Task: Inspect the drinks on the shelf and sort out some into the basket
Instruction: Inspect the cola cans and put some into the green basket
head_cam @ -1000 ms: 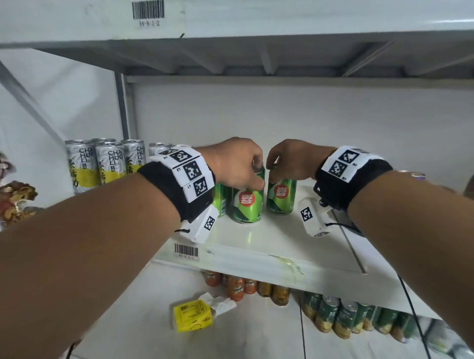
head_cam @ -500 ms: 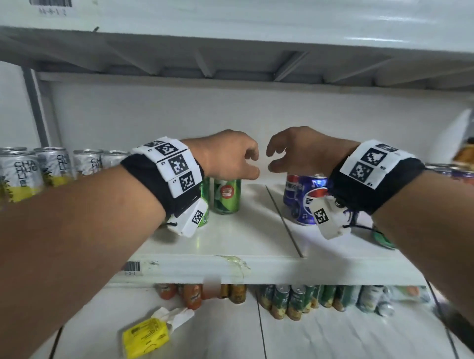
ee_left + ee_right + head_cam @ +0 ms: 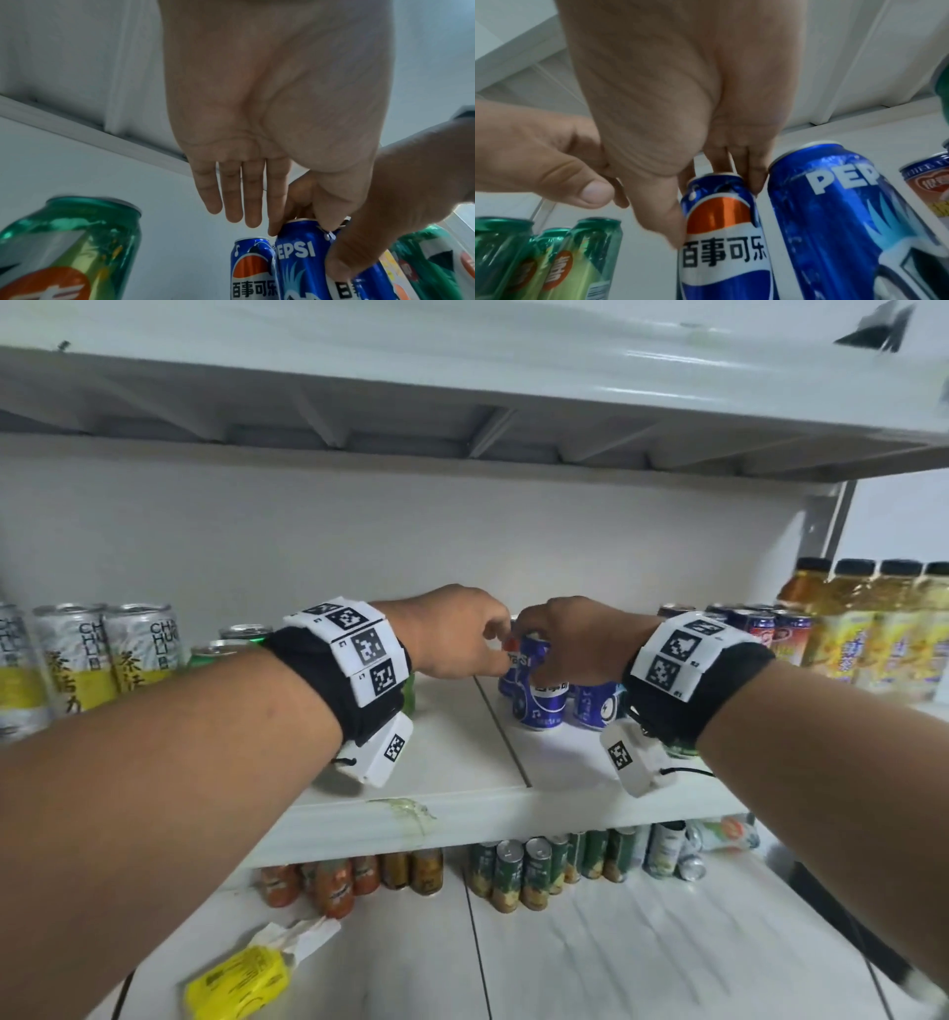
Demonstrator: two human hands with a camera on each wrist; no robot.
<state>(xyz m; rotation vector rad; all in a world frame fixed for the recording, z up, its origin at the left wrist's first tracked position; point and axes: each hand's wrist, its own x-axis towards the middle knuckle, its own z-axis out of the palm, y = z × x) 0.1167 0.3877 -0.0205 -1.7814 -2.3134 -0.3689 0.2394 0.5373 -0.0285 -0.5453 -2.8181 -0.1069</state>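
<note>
Several blue Pepsi cans stand on the white middle shelf (image 3: 452, 762). My right hand (image 3: 572, 644) grips one blue Pepsi can (image 3: 723, 253) near its top, thumb on its left side and fingers behind its rim. The same can (image 3: 539, 706) shows in the left wrist view (image 3: 300, 263). My left hand (image 3: 462, 634) hangs right beside it with fingers (image 3: 241, 203) nearly straight. Its thumb and index tip lie at that can's top; contact is unclear. A second Pepsi can (image 3: 834, 223) stands to the right. Green cans (image 3: 241, 634) stand to the left. No basket is in view.
Silver-and-yellow tea cans (image 3: 77, 660) fill the shelf's far left. Red-and-blue cans (image 3: 760, 629) and yellow tea bottles (image 3: 873, 634) stand at the right. The upper shelf board (image 3: 462, 377) hangs close overhead. Below are more cans (image 3: 513, 870) and a yellow packet (image 3: 241, 978).
Both hands let go of the green cans and moved right along the shelf to the Pepsi cans. My right hand has taken hold of one.
</note>
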